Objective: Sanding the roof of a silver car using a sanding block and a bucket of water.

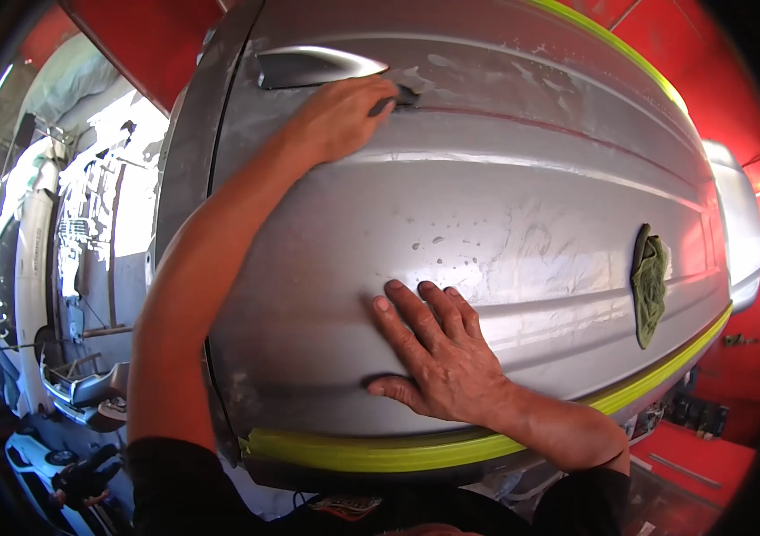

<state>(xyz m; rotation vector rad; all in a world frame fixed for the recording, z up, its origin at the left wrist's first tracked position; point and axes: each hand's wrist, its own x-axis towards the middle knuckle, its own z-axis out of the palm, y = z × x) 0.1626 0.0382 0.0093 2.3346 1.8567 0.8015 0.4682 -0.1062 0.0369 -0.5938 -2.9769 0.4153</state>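
Over a grey car roof [309, 232], my left hand [344, 116] is stretched to the far side, its fingers closed on a small dark sheet that looks like sandpaper [409, 95]. The sheet is pressed to the roof just right of a shark-fin antenna [317, 67]; my fingers partly hide it. Nearer to me, my right hand [442, 357] lies flat on the roof with its fingers spread and nothing in it. Water drops [438, 239] dot the surface beyond its fingertips. Wet, dull patches [532, 79] show to the right of the left hand.
A crumpled green cloth [650, 286] lies on the roof at the right. Yellow-green masking tape [380, 451] runs along the near edge, and more tape [621, 40] lines the far edge. On the left floor are a loose bumper [90, 393] and a person [85, 482] by a light-coloured car.
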